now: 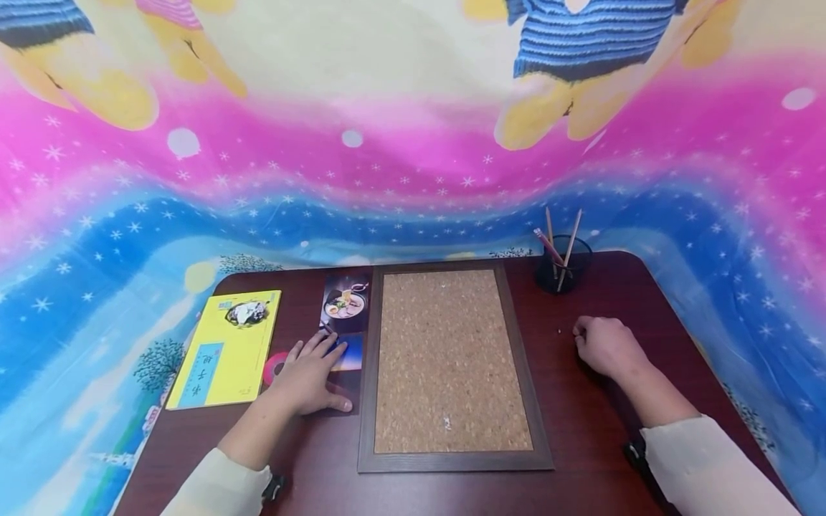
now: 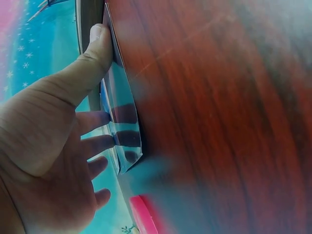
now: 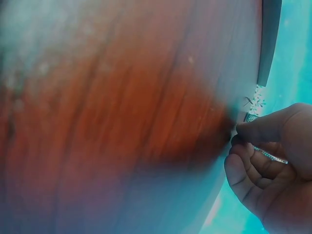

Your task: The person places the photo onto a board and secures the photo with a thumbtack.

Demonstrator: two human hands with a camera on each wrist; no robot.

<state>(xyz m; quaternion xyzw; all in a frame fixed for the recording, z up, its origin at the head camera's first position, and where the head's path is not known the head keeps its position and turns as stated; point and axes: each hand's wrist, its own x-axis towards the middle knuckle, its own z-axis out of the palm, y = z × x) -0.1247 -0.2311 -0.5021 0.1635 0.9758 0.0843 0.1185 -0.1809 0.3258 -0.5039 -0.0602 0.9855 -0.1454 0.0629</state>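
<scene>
My left hand [image 1: 308, 380], fingers spread and fairly straight, rests on glossy picture prints left of the framed cork board [image 1: 452, 358]. One print shows a bowl of food [image 1: 345, 301]; nearer lies a dark blue and purple print [image 1: 351, 352]. In the left wrist view the thumb and fingertips touch the glossy print [image 2: 122, 107]. My right hand [image 1: 609, 345] rests on the table right of the board, its fingers curled with thumb and index tips together. In the right wrist view no held thing shows between them. A tiny object [image 1: 558, 331] lies left of that hand.
A yellow book [image 1: 226, 351] lies at the left, and a pink ring-shaped item [image 1: 274, 367] is partly behind my left hand. A black mesh cup [image 1: 563, 265] with pencils stands at the back right. A patterned cloth [image 1: 413, 158] hangs behind the dark red table [image 1: 594, 437].
</scene>
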